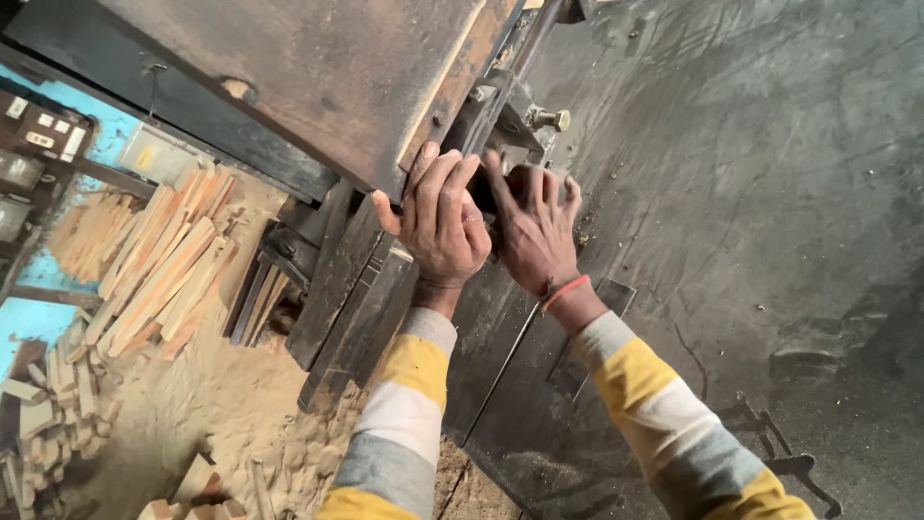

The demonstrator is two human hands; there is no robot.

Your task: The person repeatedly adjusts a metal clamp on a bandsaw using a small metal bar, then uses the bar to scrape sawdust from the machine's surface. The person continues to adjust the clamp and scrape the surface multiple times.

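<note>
Your left hand (438, 217) lies flat, fingers spread, against the machine's rusty plate (318, 67) | right hand (534, 226) curls round a dark part (500, 188) below the bolt (549, 119) | wood strips (164, 260) piled left

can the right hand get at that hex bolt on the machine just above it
Probably yes: the right hand rests on the dark machine part just below the hex bolt, and nothing visible lies between them.

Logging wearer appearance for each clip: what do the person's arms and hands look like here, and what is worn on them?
Both arms wear long knit sleeves in broad bands of yellow, white and grey, ending in ribbed grey cuffs. The left hand is bare, with no glove, ring or watch visible. The right hand is bare too, with a thin red-orange band around the wrist just above the cuff.
</note>
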